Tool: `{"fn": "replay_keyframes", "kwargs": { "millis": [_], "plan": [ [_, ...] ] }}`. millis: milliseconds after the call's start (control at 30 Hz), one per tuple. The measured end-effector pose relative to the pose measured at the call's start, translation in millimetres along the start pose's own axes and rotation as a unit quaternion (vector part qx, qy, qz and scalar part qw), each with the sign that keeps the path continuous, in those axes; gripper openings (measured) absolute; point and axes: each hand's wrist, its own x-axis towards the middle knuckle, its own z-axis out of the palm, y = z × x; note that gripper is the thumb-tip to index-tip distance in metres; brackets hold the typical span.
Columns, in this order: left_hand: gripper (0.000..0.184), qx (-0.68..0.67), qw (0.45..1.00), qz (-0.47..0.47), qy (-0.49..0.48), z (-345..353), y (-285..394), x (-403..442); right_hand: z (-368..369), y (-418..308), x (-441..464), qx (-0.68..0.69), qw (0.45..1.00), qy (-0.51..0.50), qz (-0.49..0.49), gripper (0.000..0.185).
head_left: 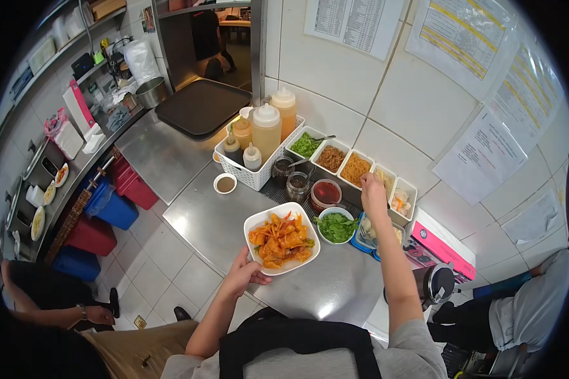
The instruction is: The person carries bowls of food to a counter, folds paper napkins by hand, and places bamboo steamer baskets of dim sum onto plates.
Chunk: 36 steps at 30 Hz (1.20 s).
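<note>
My left hand (243, 273) grips the near rim of a white square bowl (251, 222), which holds orange, saucy food pieces (278, 243) with shredded strips on top. The bowl is just over the steel counter. My right hand (374, 188) reaches forward to the row of white topping tubs, fingers down and drawn together at the tub of pale topping (385, 175). What its fingertips hold, if anything, is hidden. Beside it are a tub of orange-brown crumbs (355, 169) and a tub with pale pieces and orange bits (401, 201). A bowl of green leaves (336, 227) stands between my hands.
A white basket of squeeze bottles (250, 174) stands at the back, with a sauce cup (225, 184) before it. Dark jars (298, 186) and a red sauce tub (325, 192) sit near the toppings. A black tray (202, 107) lies back left. People stand on both sides.
</note>
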Motion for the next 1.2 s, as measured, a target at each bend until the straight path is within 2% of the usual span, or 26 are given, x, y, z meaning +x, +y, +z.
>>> {"fn": "replay_keyframes", "kwargs": {
  "millis": [33,100,200,233,300,333,400,533,633,800,900,933,1000,1133,1200],
  "plan": [
    [0.067,-0.002,1.000,0.000,-0.001,0,0,2,5,-4,-3,-0.002,1.000,-0.001,-0.001,0.008],
    [0.065,0.001,1.000,-0.005,-0.020,4,1,10,17,-3,-8,0.045,0.995,0.060,0.071,0.010],
    [0.061,0.019,0.999,-0.002,-0.026,12,9,17,32,8,-9,0.212,0.951,0.093,0.207,0.016],
    [0.061,0.021,0.999,-0.002,-0.027,15,11,19,35,13,-10,0.212,0.950,0.095,0.208,0.016],
    [0.058,0.026,0.999,0.016,-0.032,22,15,23,35,18,-10,0.346,0.893,0.174,0.228,0.020],
    [0.058,0.027,0.999,0.017,-0.034,24,17,27,33,19,-11,0.345,0.893,0.177,0.228,0.020],
    [0.068,0.017,0.998,0.003,-0.052,27,19,38,26,17,-14,0.417,0.852,0.204,0.241,0.021],
    [0.068,0.021,0.998,0.008,-0.065,40,27,56,-4,3,-19,0.462,0.834,0.196,0.231,0.020],
    [0.062,0.047,0.996,0.026,-0.078,52,36,67,-40,-29,-28,0.512,0.816,0.198,0.181,0.020],
    [0.057,0.044,0.993,0.026,-0.104,63,44,84,-73,-84,-64,0.501,0.840,0.132,0.161,0.020],
    [0.054,0.042,0.993,0.028,-0.110,69,49,85,-68,-96,-84,0.435,0.891,0.088,0.097,0.018],
    [0.054,0.044,0.992,0.025,-0.117,71,49,84,-67,-96,-84,0.437,0.890,0.087,0.098,0.018],
    [0.056,0.046,0.992,0.022,-0.114,73,46,83,-66,-97,-87,0.314,0.947,0.061,0.030,0.017],
    [0.059,0.050,0.992,0.021,-0.116,73,42,81,-72,-95,-78,0.295,0.948,0.121,0.020,0.013],
    [0.059,0.051,0.992,0.022,-0.112,73,40,84,-77,-100,-80,0.304,0.946,0.110,0.008,0.012]
  ]
}}
